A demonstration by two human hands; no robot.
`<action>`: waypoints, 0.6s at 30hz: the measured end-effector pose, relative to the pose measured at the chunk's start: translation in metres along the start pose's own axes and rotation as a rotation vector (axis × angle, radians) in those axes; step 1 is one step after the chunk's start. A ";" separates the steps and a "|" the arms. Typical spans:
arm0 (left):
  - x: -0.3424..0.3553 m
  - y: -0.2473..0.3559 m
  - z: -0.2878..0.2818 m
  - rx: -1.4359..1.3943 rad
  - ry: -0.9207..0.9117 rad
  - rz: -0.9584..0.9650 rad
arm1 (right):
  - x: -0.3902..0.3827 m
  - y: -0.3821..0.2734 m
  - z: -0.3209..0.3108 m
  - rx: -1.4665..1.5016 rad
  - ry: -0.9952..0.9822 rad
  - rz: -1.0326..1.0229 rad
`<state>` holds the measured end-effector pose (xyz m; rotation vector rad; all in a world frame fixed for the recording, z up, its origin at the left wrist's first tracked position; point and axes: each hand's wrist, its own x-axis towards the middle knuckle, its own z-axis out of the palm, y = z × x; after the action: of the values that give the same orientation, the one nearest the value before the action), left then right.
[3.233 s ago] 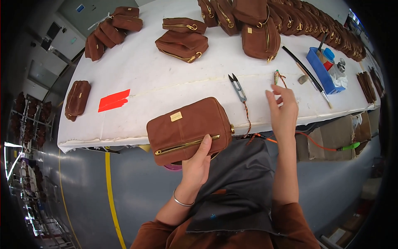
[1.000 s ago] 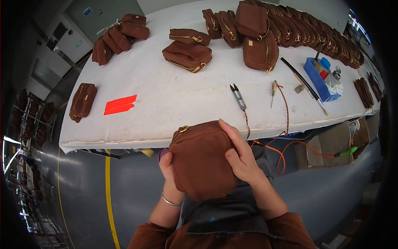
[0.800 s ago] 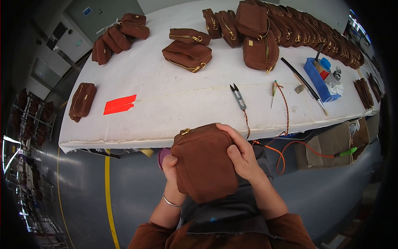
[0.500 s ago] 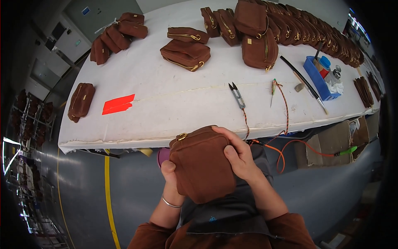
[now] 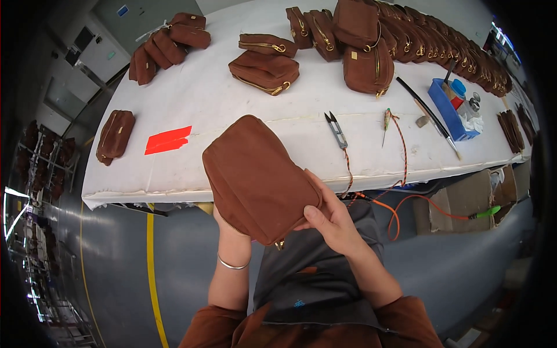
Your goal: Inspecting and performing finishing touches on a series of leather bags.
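Observation:
A brown zippered pouch is held up in front of me, over the near edge of the table. Its broad plain side faces me, tilted, with the zipper along its lower left edge and a gold ring at the bottom corner. My right hand grips its lower right side, thumb on the face and fingers behind. Under the left side, my left hand supports the pouch; its fingers are hidden behind it. A metal bangle circles my left wrist.
On the white table lie thread snips, an awl, a brush and a blue bin of supplies. Brown pouches stand in groups along the back, many more at right. A cardboard box is below right.
The pouch has been turned around and raised toward the table; its gold ring has gone from the top left to the bottom. Both hands still hold it.

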<state>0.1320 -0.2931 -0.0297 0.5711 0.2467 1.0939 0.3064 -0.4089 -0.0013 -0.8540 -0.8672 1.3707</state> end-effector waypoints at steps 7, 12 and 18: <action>-0.004 -0.032 -0.020 0.938 -0.285 0.128 | -0.002 0.004 -0.006 -0.230 0.001 -0.151; -0.015 -0.029 -0.029 1.202 -0.242 0.098 | 0.000 0.003 -0.003 -0.353 -0.037 -0.152; -0.009 -0.006 -0.030 -0.236 -0.080 -0.147 | 0.003 0.003 -0.017 -0.154 -0.038 -0.050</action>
<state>0.1187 -0.2932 -0.0589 0.3783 0.0859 0.9392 0.3199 -0.4063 -0.0115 -0.9202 -1.0269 1.2925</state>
